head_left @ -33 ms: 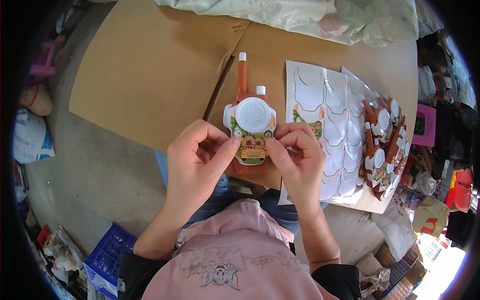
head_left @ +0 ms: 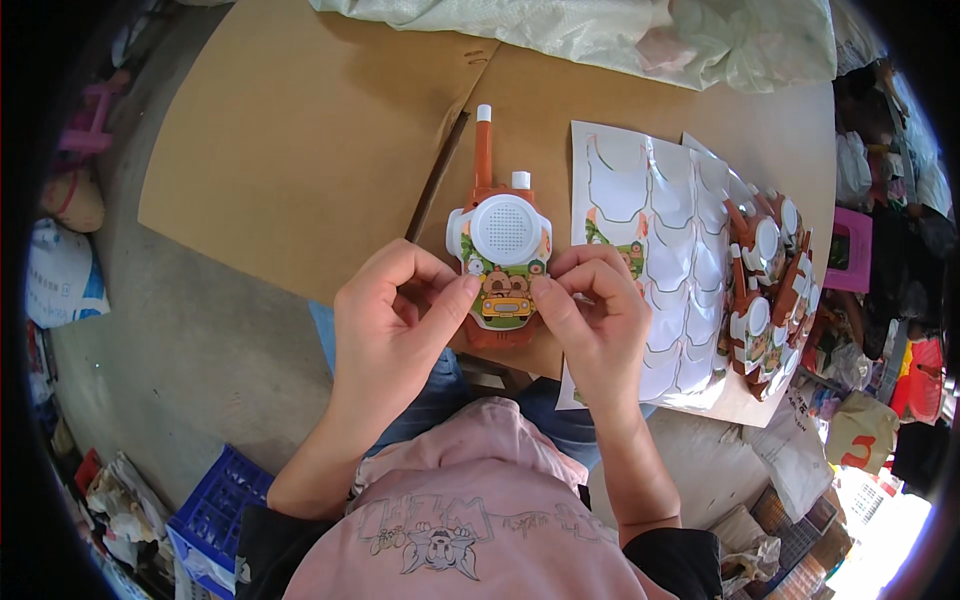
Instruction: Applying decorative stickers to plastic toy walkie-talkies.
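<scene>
A brown toy walkie-talkie with a round white speaker grille and a white-tipped antenna lies face up on the cardboard-topped table, antenna pointing away from me. Over its lower front is a picture sticker showing cartoon animals in a yellow car. My left hand pinches the sticker's left edge between thumb and bent fingers. On the opposite edge, the thumb and curled fingers of my right hand do the same. Both thumb tips rest right at the face of the toy; the fingertips behind them are partly hidden.
Right of my hands lies a white sticker sheet, many of its shapes peeled off. Beyond it sits a pile of similar walkie-talkies. A pale plastic sack covers the table's far edge. A blue crate stands on the floor at left.
</scene>
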A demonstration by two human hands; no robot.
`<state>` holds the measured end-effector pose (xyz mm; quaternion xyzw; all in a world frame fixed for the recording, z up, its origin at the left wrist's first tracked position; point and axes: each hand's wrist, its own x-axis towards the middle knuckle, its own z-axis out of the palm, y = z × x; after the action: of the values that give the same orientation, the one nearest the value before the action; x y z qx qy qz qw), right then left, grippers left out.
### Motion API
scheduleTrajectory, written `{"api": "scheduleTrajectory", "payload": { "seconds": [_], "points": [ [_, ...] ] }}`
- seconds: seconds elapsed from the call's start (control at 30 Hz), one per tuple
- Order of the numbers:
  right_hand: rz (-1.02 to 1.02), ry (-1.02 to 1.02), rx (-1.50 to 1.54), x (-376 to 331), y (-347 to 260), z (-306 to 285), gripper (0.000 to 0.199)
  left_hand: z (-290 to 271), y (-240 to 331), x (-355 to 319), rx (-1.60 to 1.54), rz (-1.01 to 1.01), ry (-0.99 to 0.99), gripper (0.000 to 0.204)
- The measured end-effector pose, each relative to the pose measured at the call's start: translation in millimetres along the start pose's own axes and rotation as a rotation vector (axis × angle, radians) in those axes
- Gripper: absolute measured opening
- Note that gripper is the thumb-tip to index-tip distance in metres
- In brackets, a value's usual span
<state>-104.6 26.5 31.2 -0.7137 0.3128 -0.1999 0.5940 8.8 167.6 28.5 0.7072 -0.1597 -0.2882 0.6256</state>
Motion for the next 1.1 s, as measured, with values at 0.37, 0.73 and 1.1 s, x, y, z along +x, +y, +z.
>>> {"api": "scheduleTrajectory", "payload": {
  "seconds": [0.37, 0.73, 1.1],
  "points": [
    [0.031, -0.001, 0.021, 1, -4, 0, 0.015, 1, 1, 0, 0.000, 0.008, 0.007, 0.018],
    [0.109, -0.010, 0.060, 2, -4, 0, 0.017, 1, 3, 3, 0.013, -0.005, -0.008, 0.018],
    [0.169, -0.040, 0.024, 5, -5, -1, 0.019, 0, 10, 7, 0.025, -0.037, -0.035, 0.018]
  ]
}}
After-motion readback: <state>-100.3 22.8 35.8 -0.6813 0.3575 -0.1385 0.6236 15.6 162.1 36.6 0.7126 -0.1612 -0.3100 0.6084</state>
